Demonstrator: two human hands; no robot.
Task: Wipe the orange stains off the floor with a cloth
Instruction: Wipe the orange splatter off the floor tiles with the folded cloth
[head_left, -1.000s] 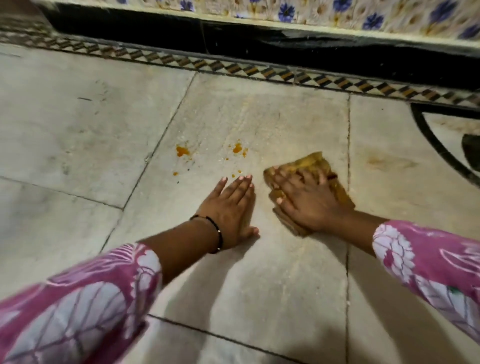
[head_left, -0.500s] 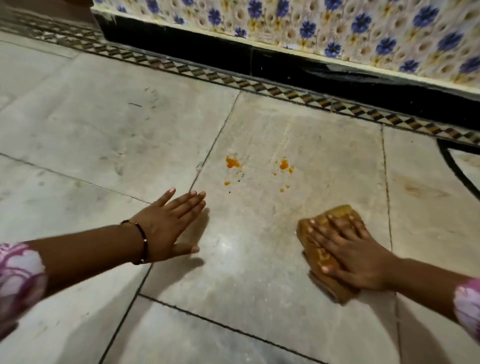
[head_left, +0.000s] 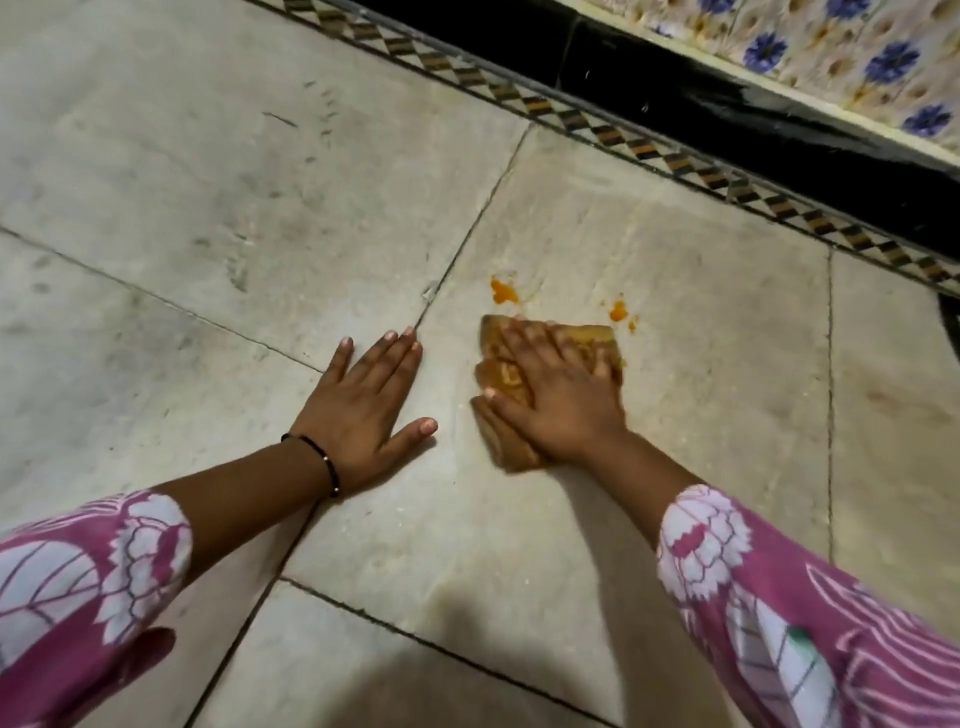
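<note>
Cloth pressed flat to the floor just short of the orange stains

The cloth (head_left: 550, 382) is a folded, orange-soiled pad, by its look soft, light and limp; it should bunch if pinched at an edge, so a flat palm over its middle suits it best. The right hand (head_left: 558, 397) lies on it that way, fingers (head_left: 519, 343) straight and spread, pressing rather than gripping. The cloth sits on the floor (head_left: 675, 322) just near-side of the larger stain (head_left: 504, 292), with the smaller stain (head_left: 618, 313) just beyond its far right corner. The left hand (head_left: 363, 410), left of the cloth and apart from it, rests flat on the floor, fingers extended, holding nothing.
</note>
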